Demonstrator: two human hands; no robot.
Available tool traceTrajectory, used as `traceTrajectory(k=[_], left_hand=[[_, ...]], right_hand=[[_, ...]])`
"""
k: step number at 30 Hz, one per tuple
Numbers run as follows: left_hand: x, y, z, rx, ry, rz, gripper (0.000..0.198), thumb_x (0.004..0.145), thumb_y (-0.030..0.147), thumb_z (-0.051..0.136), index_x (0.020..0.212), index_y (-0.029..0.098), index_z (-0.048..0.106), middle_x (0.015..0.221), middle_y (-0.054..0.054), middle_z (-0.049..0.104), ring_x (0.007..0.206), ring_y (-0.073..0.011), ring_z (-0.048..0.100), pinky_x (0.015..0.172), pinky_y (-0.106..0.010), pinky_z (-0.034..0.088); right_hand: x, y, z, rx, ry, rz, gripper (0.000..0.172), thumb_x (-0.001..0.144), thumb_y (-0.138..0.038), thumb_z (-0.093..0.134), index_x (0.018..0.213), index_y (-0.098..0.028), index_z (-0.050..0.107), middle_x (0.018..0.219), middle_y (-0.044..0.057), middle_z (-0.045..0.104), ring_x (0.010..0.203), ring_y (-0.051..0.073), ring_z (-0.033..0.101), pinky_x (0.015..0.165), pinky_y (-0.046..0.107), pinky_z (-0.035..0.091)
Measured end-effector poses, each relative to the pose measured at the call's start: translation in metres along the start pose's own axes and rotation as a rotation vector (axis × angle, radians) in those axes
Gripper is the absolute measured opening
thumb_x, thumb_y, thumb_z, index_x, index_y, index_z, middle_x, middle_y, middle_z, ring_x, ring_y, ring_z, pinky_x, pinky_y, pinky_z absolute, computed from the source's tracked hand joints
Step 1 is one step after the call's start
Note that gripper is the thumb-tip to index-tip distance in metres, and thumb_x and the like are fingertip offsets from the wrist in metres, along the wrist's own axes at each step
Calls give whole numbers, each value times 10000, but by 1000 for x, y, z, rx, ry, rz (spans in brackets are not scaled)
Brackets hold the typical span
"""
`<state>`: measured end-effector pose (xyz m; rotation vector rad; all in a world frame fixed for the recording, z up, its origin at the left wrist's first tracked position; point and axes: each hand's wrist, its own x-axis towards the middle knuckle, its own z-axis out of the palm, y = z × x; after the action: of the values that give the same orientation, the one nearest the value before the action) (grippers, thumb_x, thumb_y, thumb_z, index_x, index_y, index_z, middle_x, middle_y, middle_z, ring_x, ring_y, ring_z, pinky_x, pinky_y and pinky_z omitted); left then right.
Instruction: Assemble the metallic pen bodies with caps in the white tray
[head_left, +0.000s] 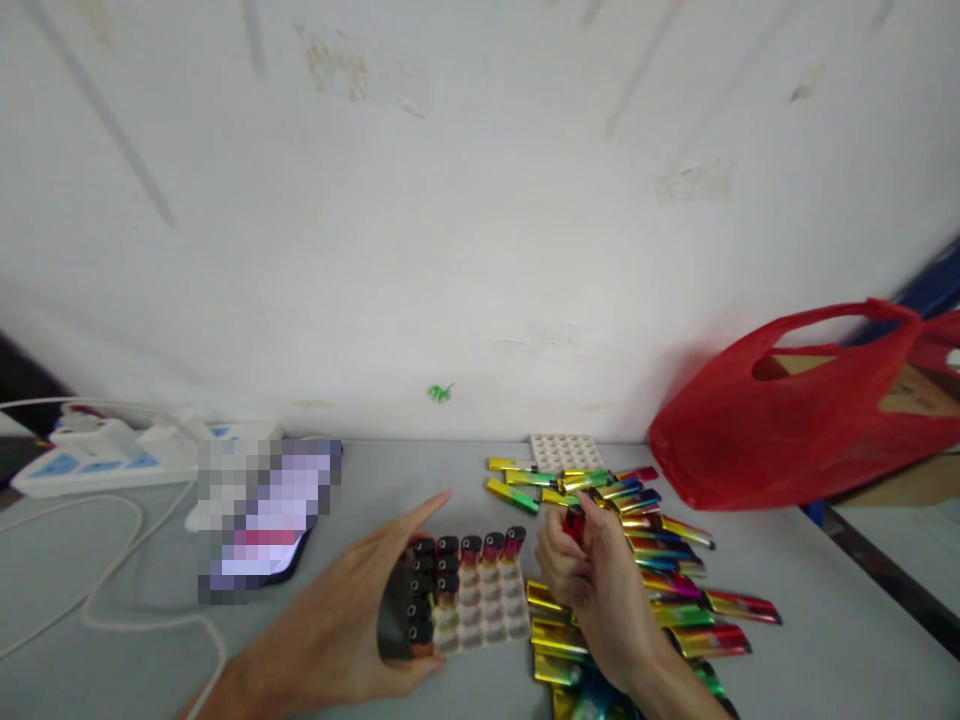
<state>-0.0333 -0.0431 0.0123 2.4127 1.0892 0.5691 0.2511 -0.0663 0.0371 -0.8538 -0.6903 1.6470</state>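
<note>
My left hand (337,600) grips a white compartment tray (491,605) from its left side, one finger stretched out above it and another digit at the lower edge. Several lighters with black tops (421,585) stand upright in the tray's left columns and along its far row; the other cells show bare. Just right of the tray, my right hand (592,585) is closed around a red lighter (574,522), whose upper end shows between thumb and fingers. Under and beside that hand lies a loose pile of shiny multicoloured lighters (709,610), partly hidden by the wrist.
A second white tray (566,450) lies by the wall behind the pile. At right stands a red plastic bag (780,430) with cardboard inside. To the left are a phone (281,515), its screen blurred, a power strip (97,460) and a loose white cable (142,625).
</note>
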Motion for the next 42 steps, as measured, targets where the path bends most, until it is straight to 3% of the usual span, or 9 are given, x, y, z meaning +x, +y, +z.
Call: traceTrajectory(k=[8, 12, 17, 19, 22, 25, 31, 37, 42], left_hand=[[-1, 0, 2, -3, 28, -11, 1402, 662, 232, 973, 1731, 395, 81, 1555, -103, 637, 1275, -361, 726, 1137, -454, 600], [-1, -1, 3, -7, 19, -6, 1382, 679, 230, 954, 1734, 383, 75, 1562, -118, 629, 1290, -370, 716, 1140, -468, 592], [-2, -2, 6, -13, 30, -40, 1373, 689, 209, 958, 1730, 387, 79, 1573, -125, 610, 1336, -375, 686, 1170, -488, 568], [-1, -2, 7, -12, 40, -39, 1378, 698, 209, 958, 1731, 398, 65, 1592, -119, 592, 1364, -376, 665, 1194, -504, 545], [0, 0, 8, -32, 34, -57, 1402, 703, 223, 967, 1731, 420, 34, 1577, -97, 602, 1347, -364, 671, 1192, -509, 543], [1, 1, 7, -62, 27, -73, 1410, 700, 220, 976, 1729, 431, 36, 1584, -89, 594, 1322, -354, 684, 1180, -507, 551], [2, 1, 6, -94, 38, -24, 1365, 707, 247, 984, 1729, 416, 96, 1625, -89, 552, 1404, -363, 630, 1218, -503, 516], [2, 0, 6, -88, 42, -31, 1328, 724, 276, 983, 1729, 385, 121, 1613, -109, 559, 1377, -363, 651, 1206, -498, 528], [2, 2, 4, -71, 31, -40, 1338, 724, 267, 986, 1728, 393, 111, 1626, -102, 550, 1389, -362, 643, 1221, -503, 519]], right_hand=[[-1, 4, 0, -13, 8, -33, 593, 901, -668, 712, 617, -274, 372, 588, -96, 186, 537, 123, 94, 487, 306, 156], [0, 6, 0, -78, 19, -70, 596, 919, -735, 716, 669, -257, 463, 597, -95, 217, 535, 116, 110, 469, 284, 172], [-9, 8, 9, -176, 15, -141, 449, 1016, -704, 667, 1098, -263, 641, 674, -73, 444, 497, 105, 222, 439, 236, 188], [-17, 8, 14, -273, -24, -180, 360, 1085, -616, 620, 1230, -286, 618, 751, -56, 534, 503, 103, 338, 479, 226, 303], [-26, 8, 20, -438, -110, -301, 251, 1123, -521, 597, 1175, -284, 661, 872, -8, 612, 718, 155, 580, 716, 271, 487], [-28, 8, 21, -637, -167, -434, 220, 1116, -467, 619, 1069, -276, 717, 1027, 36, 629, 985, 214, 620, 876, 305, 495], [-24, 6, 19, -947, -260, -535, 66, 1110, -275, 627, 1091, -269, 690, 992, 16, 658, 931, 200, 635, 829, 284, 496], [-22, 20, 15, -993, -280, -605, 68, 1085, -215, 677, 1130, -265, 665, 1015, 2, 691, 911, 174, 671, 816, 257, 518], [-19, 32, 11, -1001, -304, -706, 101, 1111, -216, 646, 1197, -267, 661, 1096, 34, 721, 1005, 193, 708, 877, 281, 558]])
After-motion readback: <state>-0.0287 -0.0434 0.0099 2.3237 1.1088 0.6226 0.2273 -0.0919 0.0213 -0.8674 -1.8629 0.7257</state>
